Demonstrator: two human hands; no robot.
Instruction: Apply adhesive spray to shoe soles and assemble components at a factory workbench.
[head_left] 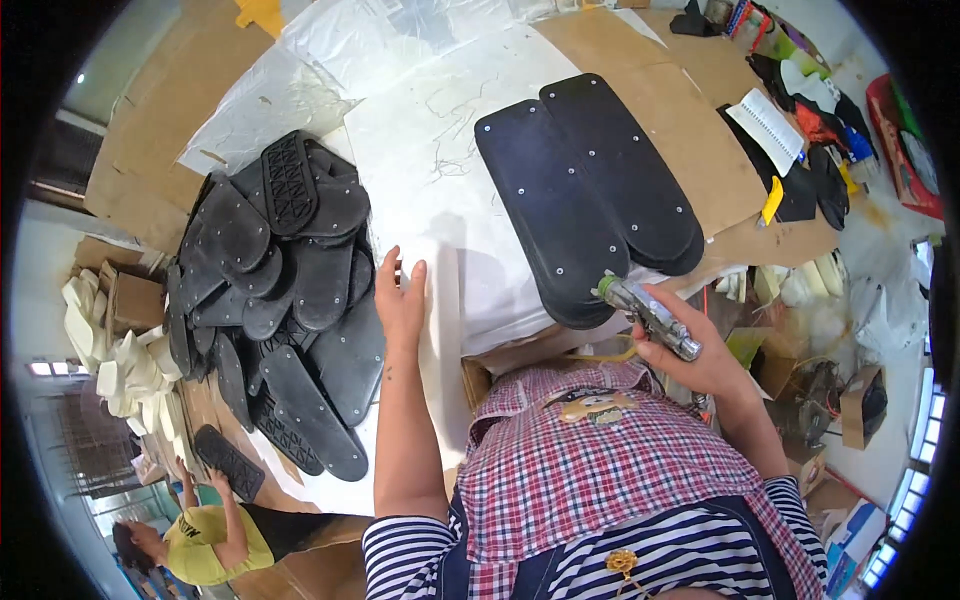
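Note:
My right hand (700, 358) is wrapped round a small metal spray gun (652, 318) with a green tip. The gun's tip is at the near edge of two side-by-side stacks of black, round-ended pads (552, 205) with small silver studs. My left hand (401, 300) is raised with its fingers apart and holds nothing. It is beside a heaped pile of similar black pads (295, 265), some showing a ribbed, patterned face.
White sheeting (415, 150) and brown cardboard (630, 60) cover the table. Right of the stacks lie a yellow-handled cutter (771, 201) and a notebook (766, 124). At the lower left, a co-worker in a yellow shirt (215, 545) handles a patterned black pad (229, 463). Pale pieces (125, 370) are heaped at the left.

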